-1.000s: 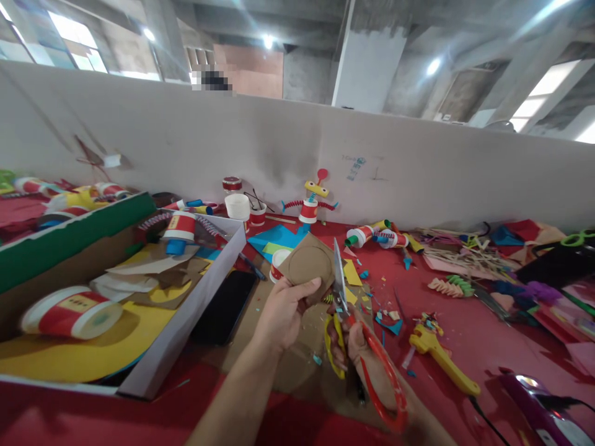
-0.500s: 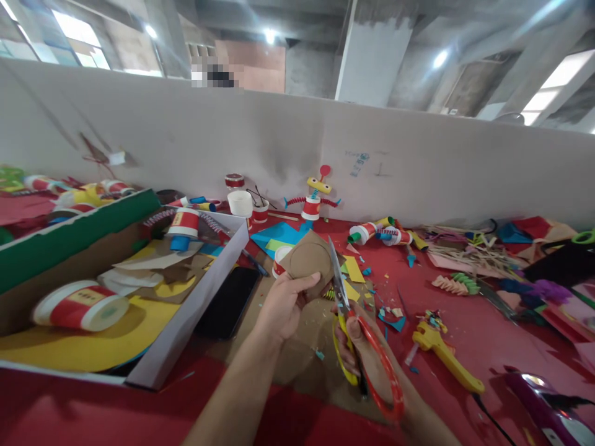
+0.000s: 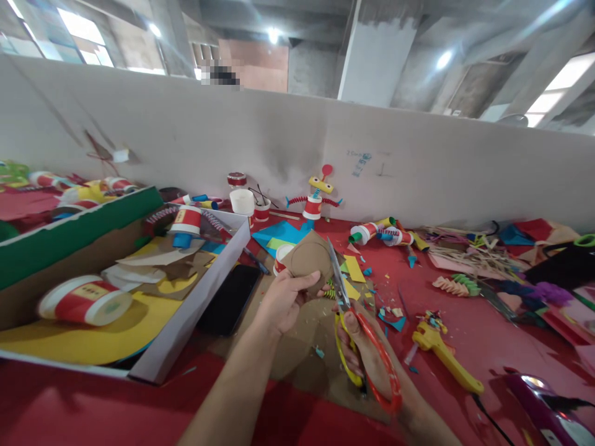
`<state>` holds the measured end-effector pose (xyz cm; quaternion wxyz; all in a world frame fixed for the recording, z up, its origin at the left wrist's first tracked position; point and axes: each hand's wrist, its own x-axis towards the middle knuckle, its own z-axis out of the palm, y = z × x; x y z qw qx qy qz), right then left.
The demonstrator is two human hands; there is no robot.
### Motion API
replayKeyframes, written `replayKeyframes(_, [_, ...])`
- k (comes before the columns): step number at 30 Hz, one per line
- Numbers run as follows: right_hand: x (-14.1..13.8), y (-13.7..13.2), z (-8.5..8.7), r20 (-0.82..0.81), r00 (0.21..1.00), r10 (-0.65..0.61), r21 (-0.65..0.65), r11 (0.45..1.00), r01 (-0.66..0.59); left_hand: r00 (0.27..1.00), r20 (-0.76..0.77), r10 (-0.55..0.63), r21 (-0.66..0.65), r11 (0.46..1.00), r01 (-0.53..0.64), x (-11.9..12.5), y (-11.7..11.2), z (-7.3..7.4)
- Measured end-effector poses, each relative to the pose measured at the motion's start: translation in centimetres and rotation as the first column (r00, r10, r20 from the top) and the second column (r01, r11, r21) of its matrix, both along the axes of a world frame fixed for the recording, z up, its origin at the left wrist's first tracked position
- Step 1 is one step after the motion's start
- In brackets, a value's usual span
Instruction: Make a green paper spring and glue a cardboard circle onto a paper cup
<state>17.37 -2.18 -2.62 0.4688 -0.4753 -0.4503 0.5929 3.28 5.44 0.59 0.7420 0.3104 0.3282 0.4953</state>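
Note:
My left hand (image 3: 282, 301) pinches a brown cardboard piece (image 3: 308, 258) with a circle drawn on it, held up over the red table (image 3: 465, 347). My right hand (image 3: 360, 344) grips scissors (image 3: 360, 337) with one yellow and one red handle loop. The blades point away from me along the right edge of the cardboard. Brown offcuts and small coloured scraps lie under both hands.
An open cardboard box (image 3: 195, 310) with paper cups and yellow card stands at left, a black phone (image 3: 229, 299) beside it. A paper-cup robot figure (image 3: 313, 199) stands by the white partition. A yellow glue gun (image 3: 441, 353) and paper scraps lie to the right.
The scissors and cardboard have shifted slightly left and toward me, with the blades still along the cardboard's right edge. The view has tilted a little.

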Motion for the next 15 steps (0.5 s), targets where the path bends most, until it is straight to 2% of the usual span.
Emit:
replayKeyframes(9, [0.1,-0.2,-0.25,0.007,1.0,0.008,-0.011,1.0,-0.007,0.998,-0.036,-0.048,0.03,0.998,0.049,-0.48,0.35,-0.29])
replayKeyframes(15, [-0.15,-0.14,0.65,0.009,1.0,0.012,-0.063,0.998,-0.012,0.998,-0.037,-0.054,0.011,0.998,0.055,-0.84,0.41,-0.32])
